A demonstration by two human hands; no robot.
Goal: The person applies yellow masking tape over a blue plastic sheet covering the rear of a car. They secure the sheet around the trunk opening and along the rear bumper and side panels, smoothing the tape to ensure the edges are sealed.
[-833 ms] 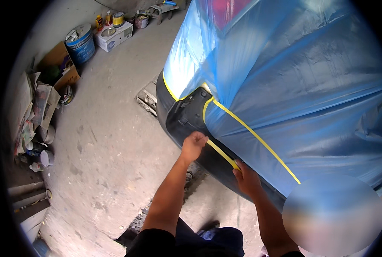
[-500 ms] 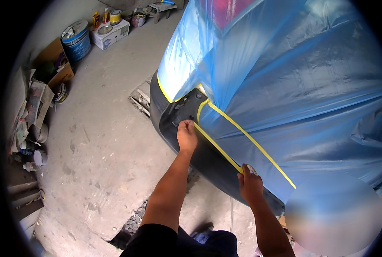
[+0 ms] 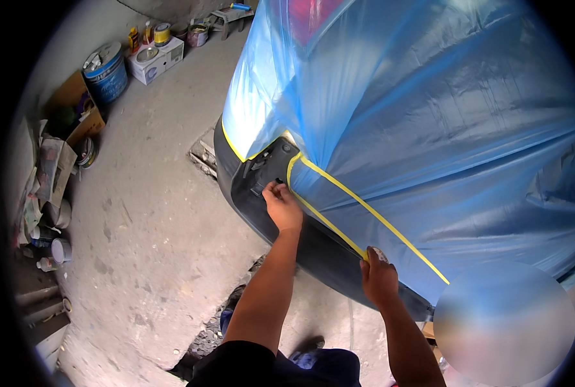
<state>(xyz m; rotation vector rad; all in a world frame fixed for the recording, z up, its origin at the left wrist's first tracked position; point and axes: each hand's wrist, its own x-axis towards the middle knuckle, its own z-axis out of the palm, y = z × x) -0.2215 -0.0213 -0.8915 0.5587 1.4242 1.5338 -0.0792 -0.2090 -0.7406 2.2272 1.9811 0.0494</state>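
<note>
My right hand is closed around a roll of yellow masking tape, which shows only in part above the fingers. From it a strip of yellow tape runs up and left along the edge where blue plastic film meets a black bumper. At the bumper's upper end is my left hand, its fingers bent and drawn together beside the strip. What those fingertips hold, if anything, is hidden. A second yellow tape line crosses the film farther right.
Blue film drapes over the vehicle. Along the wall stand a blue bucket, a white box with cans on it, and an open cardboard box. Broken concrete lies beside the bumper. A blurred round patch hides the lower right.
My left hand has shifted slightly off the tape strip onto the black bumper, its fingers bent differently. The right hand stays on the roll. The whole view has moved a little.
</note>
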